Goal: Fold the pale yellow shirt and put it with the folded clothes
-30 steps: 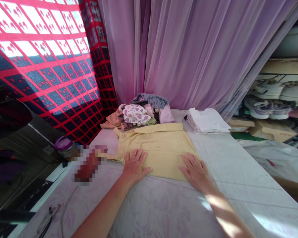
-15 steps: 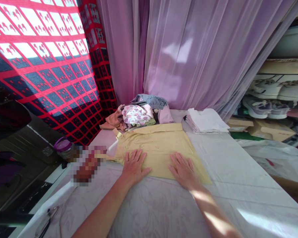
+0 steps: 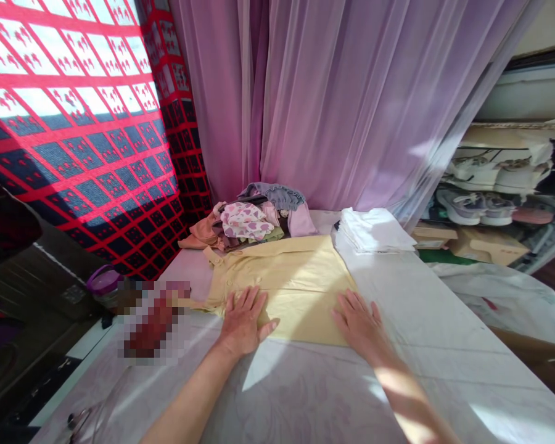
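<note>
i see the left hand (image 3: 241, 324) and right hand (image 3: 359, 324) spread on the yellow cloth (image 3: 300, 302), maybe to flatten it. the white pile (image 3: 374, 231) sits apart, perhaps for room.

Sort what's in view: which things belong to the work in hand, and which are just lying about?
In hand:
- yellow garment, spread out under the left hand and right hand
- perhaps, by nearness only: clothes heap, white cloth stack; neither is touched

Lying about, it seems:
- purple-lidded tub
- shelved shoes
- cardboard box
</note>
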The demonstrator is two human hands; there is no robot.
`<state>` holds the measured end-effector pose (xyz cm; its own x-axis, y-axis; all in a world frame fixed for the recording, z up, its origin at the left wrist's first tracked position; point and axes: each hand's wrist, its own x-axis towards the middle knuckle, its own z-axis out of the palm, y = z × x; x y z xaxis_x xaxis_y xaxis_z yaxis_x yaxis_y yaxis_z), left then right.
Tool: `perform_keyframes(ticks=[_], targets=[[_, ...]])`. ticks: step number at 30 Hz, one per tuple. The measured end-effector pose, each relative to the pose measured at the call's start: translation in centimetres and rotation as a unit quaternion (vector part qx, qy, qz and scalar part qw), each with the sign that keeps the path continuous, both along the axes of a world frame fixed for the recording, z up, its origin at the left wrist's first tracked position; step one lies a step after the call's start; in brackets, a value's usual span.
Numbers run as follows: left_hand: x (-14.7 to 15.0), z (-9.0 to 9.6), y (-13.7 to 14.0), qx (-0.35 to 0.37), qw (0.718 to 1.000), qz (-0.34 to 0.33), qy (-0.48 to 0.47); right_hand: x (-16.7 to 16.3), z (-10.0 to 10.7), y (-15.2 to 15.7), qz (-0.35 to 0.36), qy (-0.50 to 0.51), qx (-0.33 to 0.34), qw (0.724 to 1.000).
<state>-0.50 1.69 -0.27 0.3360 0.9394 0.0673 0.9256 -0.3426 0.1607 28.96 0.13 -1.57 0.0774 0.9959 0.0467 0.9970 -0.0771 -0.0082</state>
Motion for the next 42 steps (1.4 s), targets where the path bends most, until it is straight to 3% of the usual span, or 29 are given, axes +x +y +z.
perform_keyframes(ticks=[3,7,16,22,27,31,37,42], targets=[[0.0,0.2,0.0,-0.016,1.000,0.003,0.011,-2.6,0.2,0.6,0.061,0.031,0.040,0.997],[0.0,0.3,0.2,-0.030,0.999,0.005,0.020,-5.0,-0.2,0.9,0.121,0.058,0.022,0.991],[-0.1,2.2,0.6,-0.064,0.998,-0.006,0.018,-1.3,-0.7,0.4,0.033,0.039,0.014,0.999],[-1.2,4.8,4.7,-0.039,0.999,0.004,-0.012,-1.4,-0.8,0.2,0.016,0.041,0.054,0.998],[-2.5,6.2,9.5,0.064,0.993,0.101,-0.019,-1.5,-1.1,0.1,0.031,0.035,0.089,0.995],[-3.2,6.3,12.3,0.112,0.989,0.098,0.013,-1.0,-1.7,0.3,0.043,0.042,0.090,0.994],[-2.9,6.1,14.5,0.099,0.993,0.049,-0.030,-0.8,-1.8,0.4,0.050,0.049,0.083,0.994],[-2.9,6.6,15.7,0.074,0.990,0.087,-0.087,-1.3,-1.0,0.0,0.035,0.068,0.086,0.993]])
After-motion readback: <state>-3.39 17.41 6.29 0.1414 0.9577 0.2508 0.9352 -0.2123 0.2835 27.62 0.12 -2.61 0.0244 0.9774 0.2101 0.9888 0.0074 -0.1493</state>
